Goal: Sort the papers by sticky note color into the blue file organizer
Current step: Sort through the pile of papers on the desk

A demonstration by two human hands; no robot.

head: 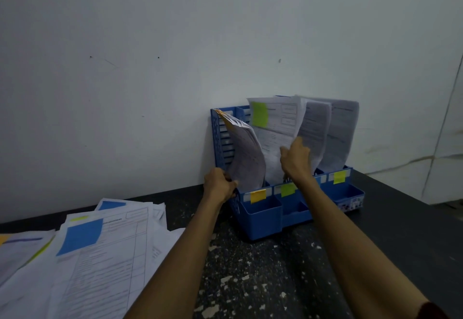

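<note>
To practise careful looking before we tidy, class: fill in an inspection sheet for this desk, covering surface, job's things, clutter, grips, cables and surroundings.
Surface: dark speckled table.
Job's things: blue organizer against the wall, papers standing in its slots; loose pile at left, blue note on top.
Clutter: nothing seen.
Grips: left hand holds the organizer's left front corner; right hand pinches a sheet with a green note at the second slot.
Cables: nothing seen.
Surroundings: white wall.

Pale wall with small dark marks, dark paint-speckled tabletop
</note>
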